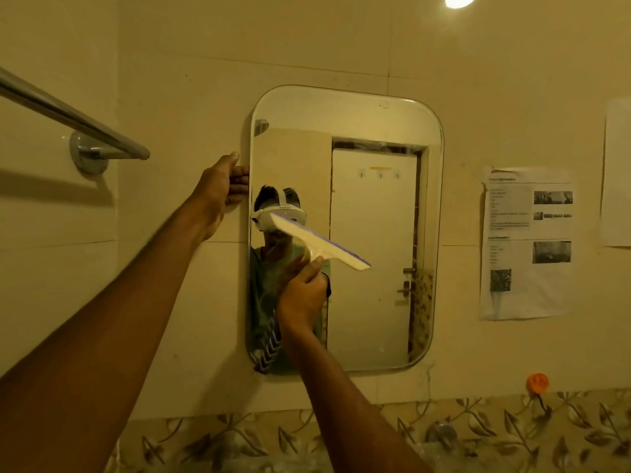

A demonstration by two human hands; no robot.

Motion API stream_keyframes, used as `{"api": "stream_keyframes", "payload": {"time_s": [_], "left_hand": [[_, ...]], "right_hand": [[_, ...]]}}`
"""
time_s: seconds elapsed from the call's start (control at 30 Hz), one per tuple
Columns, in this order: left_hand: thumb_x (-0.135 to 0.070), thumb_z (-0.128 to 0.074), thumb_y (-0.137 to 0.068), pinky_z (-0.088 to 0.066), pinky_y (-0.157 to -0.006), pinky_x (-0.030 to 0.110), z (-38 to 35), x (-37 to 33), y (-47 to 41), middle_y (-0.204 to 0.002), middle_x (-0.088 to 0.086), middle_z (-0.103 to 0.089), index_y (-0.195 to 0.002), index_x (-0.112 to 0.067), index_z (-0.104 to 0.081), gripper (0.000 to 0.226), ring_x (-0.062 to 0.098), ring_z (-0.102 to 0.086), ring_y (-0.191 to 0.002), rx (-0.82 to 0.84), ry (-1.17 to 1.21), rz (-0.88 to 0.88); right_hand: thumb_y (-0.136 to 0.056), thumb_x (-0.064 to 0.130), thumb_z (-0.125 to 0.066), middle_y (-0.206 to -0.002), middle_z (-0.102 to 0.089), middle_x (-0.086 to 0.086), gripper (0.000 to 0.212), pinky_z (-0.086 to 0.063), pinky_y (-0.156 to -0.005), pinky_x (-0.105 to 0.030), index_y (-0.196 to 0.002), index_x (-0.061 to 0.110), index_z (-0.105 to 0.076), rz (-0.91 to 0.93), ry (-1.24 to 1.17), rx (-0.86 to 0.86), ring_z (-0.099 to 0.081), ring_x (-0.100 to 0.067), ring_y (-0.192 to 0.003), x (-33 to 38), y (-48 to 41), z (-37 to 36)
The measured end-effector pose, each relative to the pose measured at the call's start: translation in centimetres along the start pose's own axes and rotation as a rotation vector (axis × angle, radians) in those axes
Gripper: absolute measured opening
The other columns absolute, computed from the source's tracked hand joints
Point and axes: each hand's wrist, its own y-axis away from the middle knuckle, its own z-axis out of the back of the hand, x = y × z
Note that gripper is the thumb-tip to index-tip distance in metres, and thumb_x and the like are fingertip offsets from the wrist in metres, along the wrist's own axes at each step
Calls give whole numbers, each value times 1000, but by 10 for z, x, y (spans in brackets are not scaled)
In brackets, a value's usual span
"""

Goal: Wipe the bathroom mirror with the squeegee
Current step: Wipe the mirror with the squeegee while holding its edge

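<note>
Mid-wipe: the right hand (300, 295) grips the squeegee (319, 242) handle, blade slanting above it against the mirror (375, 124). Left hand (222, 186) steadies the mirror's edge. Next, probably draw the blade downward.

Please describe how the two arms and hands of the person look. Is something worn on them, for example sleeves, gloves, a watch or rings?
Both arms are bare along all of their visible length: no sleeves show in the view. The left hand and the right hand wear no gloves. No watch, bracelet or ring can be seen on either wrist or on the visible fingers. The picture is slightly blurred, so very small details cannot be judged.
</note>
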Motion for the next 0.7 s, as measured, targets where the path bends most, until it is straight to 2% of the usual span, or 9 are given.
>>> {"api": "stream_keyframes", "payload": {"time_s": [0.07, 0.13, 0.27, 0.33, 0.4, 0.5, 0.57, 0.63, 0.7], "left_hand": [[-41, -36, -99, -43, -74, 27, -2, 2, -1, -78, -3, -64, -84, -20, -64, 38, 10, -57, -72, -31, -4, -20], [-39, -38, -98, -43, -70, 25, -3, 3, 0, -75, -4, -63, -82, -20, -64, 36, 8, -57, -69, -39, 1, -35], [-36, -41, -97, -42, -65, 22, -5, 2, 2, -66, -8, -63, -79, -20, -63, 33, 5, -56, -62, -47, 13, -27], [-33, -44, -96, -42, -63, 20, -4, 2, 4, -69, -6, -61, -79, -19, -64, 30, 5, -55, -62, -36, 9, -29], [-30, -47, -95, -39, -60, 20, -5, 3, 6, -75, 0, -59, -78, -18, -64, 27, 7, -53, -64, -24, 18, -30], [-27, -51, -91, -38, -61, 22, -5, 3, 10, -86, 9, -57, -76, -16, -65, 23, 15, -50, -74, -56, 44, -19], [-26, -53, -91, -45, -69, 26, -8, 6, 14, -85, 8, -63, -77, -15, -67, 22, 18, -55, -81, -89, 55, -15], [-25, -54, -90, -49, -77, 33, -12, 12, 21, -84, 6, -65, -77, -16, -67, 20, 20, -59, -83, -126, 66, -14], [-24, -55, -89, -50, -78, 34, -16, 18, 28, -86, 8, -65, -80, -16, -67, 17, 21, -60, -84, -171, 90, -15]], "right_hand": [[-105, 42, -28, -89, -63, 8, 31, -59, -82, -32, -83, 34, -48, 62, 122, 94, -64, -6, -85, -6, 4, 16], [-104, 45, -28, -88, -63, 12, 31, -60, -80, -33, -83, 36, -49, 115, 242, 140, -65, -5, -84, -18, -1, 29], [-101, 53, -24, -92, -65, 8, 35, -62, -77, -40, -88, 36, -52, 150, 447, 246, -67, -9, -85, -34, -7, 50], [-102, 52, -24, -91, -65, 4, 37, -62, -73, -40, -92, 31, -53, 192, 543, 310, -67, -12, -80, -36, -11, 68], [-102, 50, -24, -88, -66, -2, 39, -61, -65, -36, -94, 27, -54, 239, 658, 361, -67, -13, -74, -35, -17, 86], [-104, 46, -26, -76, -64, -6, 47, -50, -55, -28, -87, 16, -58, 258, 800, 432, -60, -12, -61, -31, -29, 107], [-105, 44, -27, -74, -62, -4, 47, -51, -57, -27, -82, 17, -57, 303, 895, 482, -58, -11, -59, -25, -36, 120], [-104, 46, -26, -79, -64, -3, 48, -56, -68, -32, -84, 18, -60, 376, 1013, 540, -60, -11, -67, -24, -47, 134], [-98, 61, -16, -92, -63, -1, 62, -57, -77, -37, -89, 20, -63, 449, 1106, 572, -59, -9, -78, -23, -60, 145]]}}
